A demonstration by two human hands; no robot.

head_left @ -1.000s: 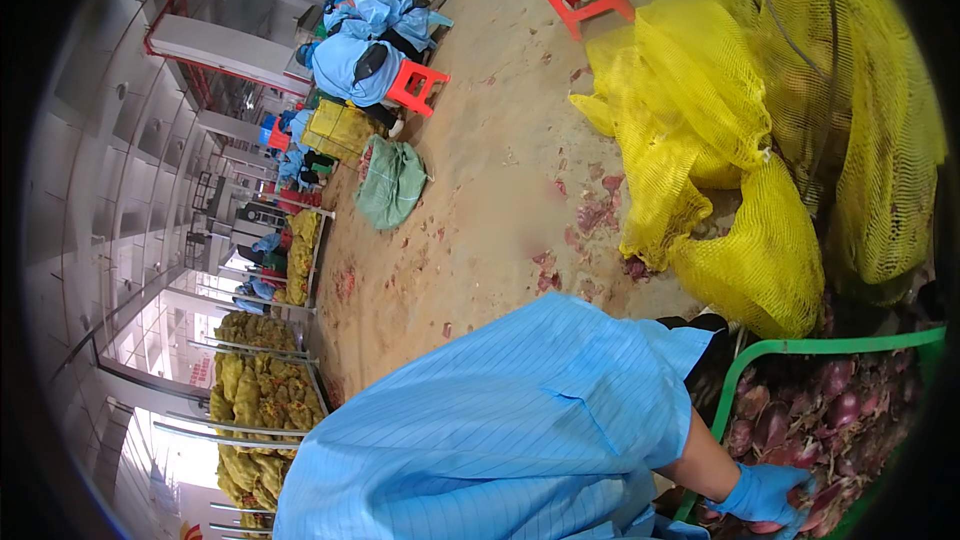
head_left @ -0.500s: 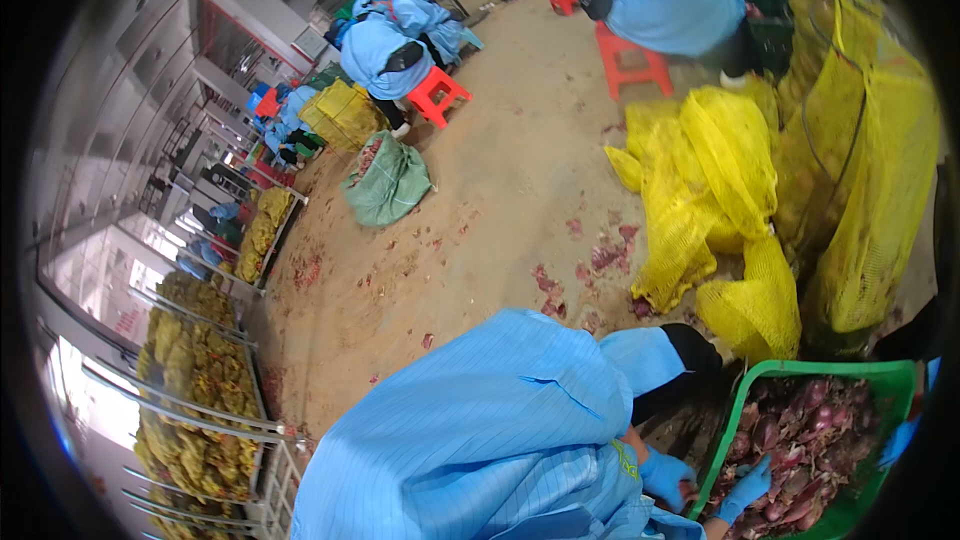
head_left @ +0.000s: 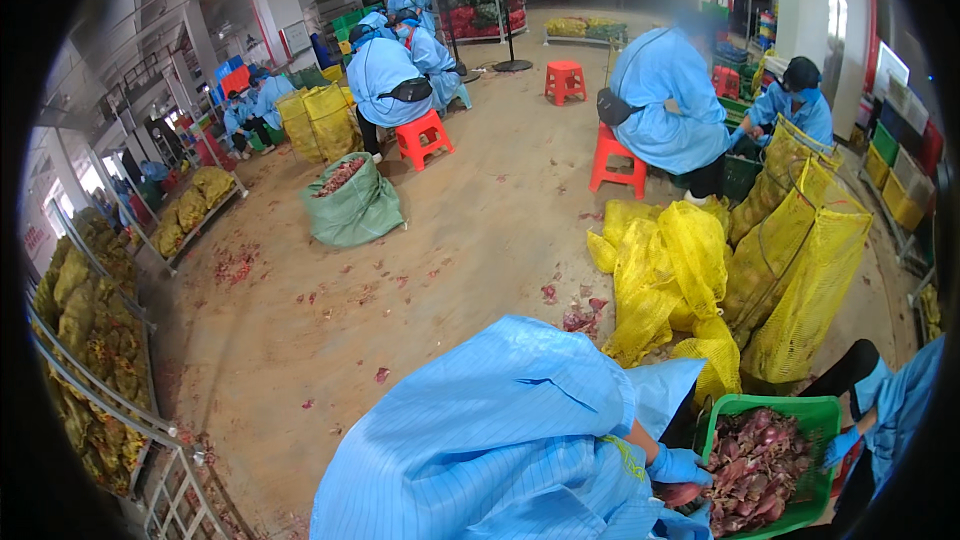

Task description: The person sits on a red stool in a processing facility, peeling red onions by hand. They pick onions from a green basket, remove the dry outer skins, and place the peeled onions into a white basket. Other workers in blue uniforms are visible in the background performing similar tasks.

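Two blue-gloved hands show on my feed from here: leftmost, the left hand (head_left: 680, 464) has its fingers curled together over a red onion (head_left: 678, 495) just outside the near side of a green crate (head_left: 822, 420). Slightly right and lower, the right hand (head_left: 703, 514) shows only in part at the crate's edge, so I cannot tell how far open it is or what it grips. Farther right I see red onions (head_left: 757, 468) heaped inside the crate, then a co-worker's gloved hand (head_left: 840, 448) at its far side.
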